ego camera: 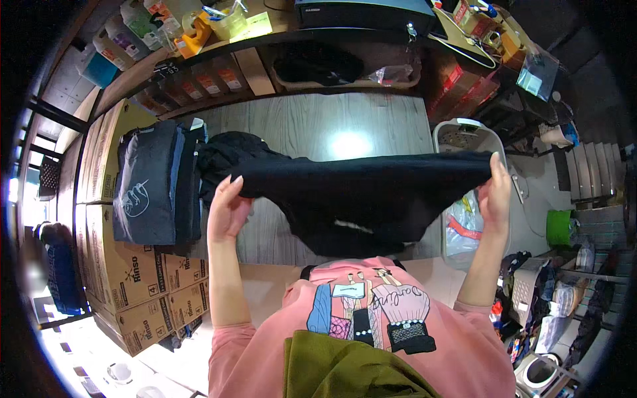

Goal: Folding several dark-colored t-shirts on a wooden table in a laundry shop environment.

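Note:
A black cloth garment (348,191) is stretched sideways in front of my chest, above a grey wood-grain table (308,119). My left hand (230,211) pinches its left part between thumb and fingers. At the far right end, my right hand (495,199) grips a corner of the same garment. Its lower edge sags in the middle, where a small pale patch shows. Crumpled black cloth (234,147) lies behind my left hand; whether it joins the held garment I cannot tell. A stack of folded dark clothes (149,184) is left of my left hand.
Rinso cardboard boxes (134,278) are piled at the left. Beyond my right hand stands a grey plastic basket (440,134) with plastic bags inside. A shelf (278,37) along the back carries bottles, an orange tape dispenser (194,37) and a black machine (366,15).

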Motion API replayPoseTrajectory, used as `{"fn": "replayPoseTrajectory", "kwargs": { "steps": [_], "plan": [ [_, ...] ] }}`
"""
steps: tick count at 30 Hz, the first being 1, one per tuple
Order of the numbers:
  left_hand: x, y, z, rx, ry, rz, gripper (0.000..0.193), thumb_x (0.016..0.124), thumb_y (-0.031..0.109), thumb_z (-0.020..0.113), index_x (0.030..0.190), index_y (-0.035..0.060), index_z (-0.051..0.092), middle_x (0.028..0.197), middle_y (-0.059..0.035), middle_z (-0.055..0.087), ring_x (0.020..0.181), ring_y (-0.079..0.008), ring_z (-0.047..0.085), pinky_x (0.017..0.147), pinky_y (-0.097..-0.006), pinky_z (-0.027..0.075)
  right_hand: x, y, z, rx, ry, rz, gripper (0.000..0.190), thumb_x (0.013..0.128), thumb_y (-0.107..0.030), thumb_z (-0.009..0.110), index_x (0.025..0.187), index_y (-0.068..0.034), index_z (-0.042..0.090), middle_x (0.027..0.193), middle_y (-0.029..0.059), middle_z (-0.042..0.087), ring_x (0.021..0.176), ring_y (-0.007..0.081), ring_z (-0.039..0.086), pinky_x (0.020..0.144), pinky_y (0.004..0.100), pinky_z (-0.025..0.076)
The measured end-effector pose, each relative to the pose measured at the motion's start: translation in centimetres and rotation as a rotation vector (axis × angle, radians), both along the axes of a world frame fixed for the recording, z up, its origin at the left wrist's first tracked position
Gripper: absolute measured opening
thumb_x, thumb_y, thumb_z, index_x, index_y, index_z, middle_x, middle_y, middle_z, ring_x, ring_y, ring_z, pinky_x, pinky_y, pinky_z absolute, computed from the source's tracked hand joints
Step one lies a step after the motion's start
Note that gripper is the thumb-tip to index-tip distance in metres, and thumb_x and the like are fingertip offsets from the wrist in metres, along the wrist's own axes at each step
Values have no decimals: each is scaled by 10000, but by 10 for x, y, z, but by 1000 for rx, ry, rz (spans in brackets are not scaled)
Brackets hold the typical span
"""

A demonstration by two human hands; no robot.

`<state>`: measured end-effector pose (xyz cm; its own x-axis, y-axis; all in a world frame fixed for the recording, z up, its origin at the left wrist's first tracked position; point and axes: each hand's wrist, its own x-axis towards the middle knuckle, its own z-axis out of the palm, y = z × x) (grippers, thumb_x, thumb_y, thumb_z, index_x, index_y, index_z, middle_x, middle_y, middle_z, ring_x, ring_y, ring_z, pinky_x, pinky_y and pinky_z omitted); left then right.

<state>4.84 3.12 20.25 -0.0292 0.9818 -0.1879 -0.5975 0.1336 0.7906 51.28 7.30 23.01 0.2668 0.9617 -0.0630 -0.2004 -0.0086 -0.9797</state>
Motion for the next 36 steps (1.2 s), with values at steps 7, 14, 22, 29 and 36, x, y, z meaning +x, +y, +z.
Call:
{"fn": "replayPoseTrajectory", "kwargs": {
  "steps": [7, 14, 22, 29, 36],
  "plan": [
    [-8, 25, 33, 94, 689, -211, 179, 930, 151, 581, 900, -15, 641, 978, -33, 616, 970, -113, 559, 893, -268, 428, -5, 17, 40, 145, -33, -24, 319, 1004, -294, 450, 999, -25, 621, 936, 67, 673, 806, 141, 664, 734, 280, 544],
    [-1, 25, 38, -168, 148, 85, 472, 884, 383, 641, 1213, 52, 566, 1038, -78, 659, 883, -150, 657, 730, -278, 558, 6, 27, 49, 140, 4, -154, 276, 986, -298, 494, 978, -54, 623, 943, 59, 674, 817, 150, 663, 740, 282, 539],
    [-41, 79, 28, -61, 327, -387, 421, 912, 248, 629, 1281, 72, 529, 867, 34, 598, 603, -16, 528, 512, -162, 419, 17, 74, 39, 70, 31, -129, 264, 977, -262, 516, 983, -32, 646, 925, 65, 672, 803, 164, 655, 732, 291, 520],
    [-49, 224, 56, 429, 685, 316, 201, 936, 181, 597, 1082, 47, 633, 1007, -33, 636, 875, -102, 567, 805, -241, 442, 29, 195, 33, 148, -48, -201, 320, 932, -304, 593, 959, 7, 662, 957, 88, 656, 915, 163, 590, 845, 341, 455],
    [-48, 211, 127, 430, 1295, 383, 360, 864, 305, 701, 1077, 20, 644, 874, -16, 662, 773, -79, 568, 727, -221, 448, -10, 189, 57, 289, -490, -267, 406, 854, -401, 698, 744, -15, 642, 612, -61, 497, 579, 49, 383, 539, 225, 334]
  ]
}}
